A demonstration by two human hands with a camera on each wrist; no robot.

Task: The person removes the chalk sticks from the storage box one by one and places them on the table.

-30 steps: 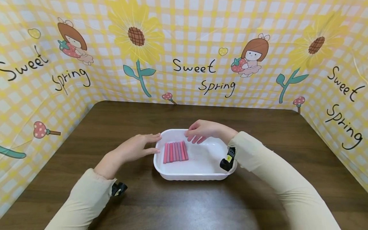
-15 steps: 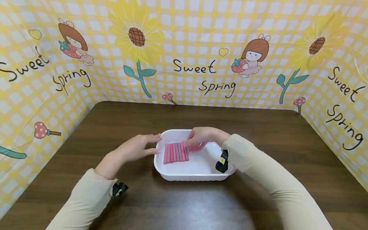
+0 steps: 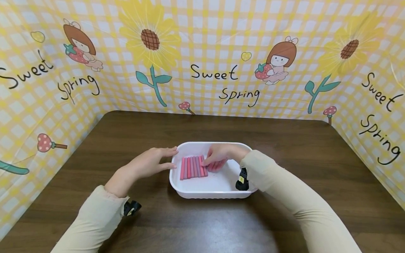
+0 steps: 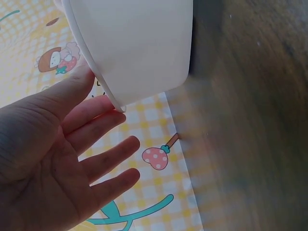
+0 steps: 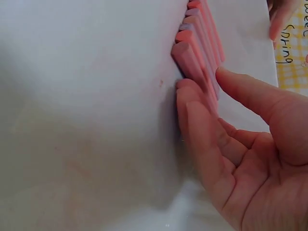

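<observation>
A white plastic tray stands on the table. Inside it, at the left, several pink and purple chalk sticks lie side by side in a row. My right hand is down in the tray at the row's right end. In the right wrist view, its thumb and curled fingers come round the outermost chalk stick, the fingertips against its side. My left hand touches the tray's left rim with straight, spread fingers, its thumb along the tray's outer wall.
The brown wooden table reaches back to a yellow checked cloth printed with sunflowers and lettering. It hangs behind and on both sides. Small pink specks dot the tray's floor. A black wrist camera overhangs the tray.
My right hand has come down from over the tray's back rim to the right end of the chalk row. The left hand and the tray stay in place.
</observation>
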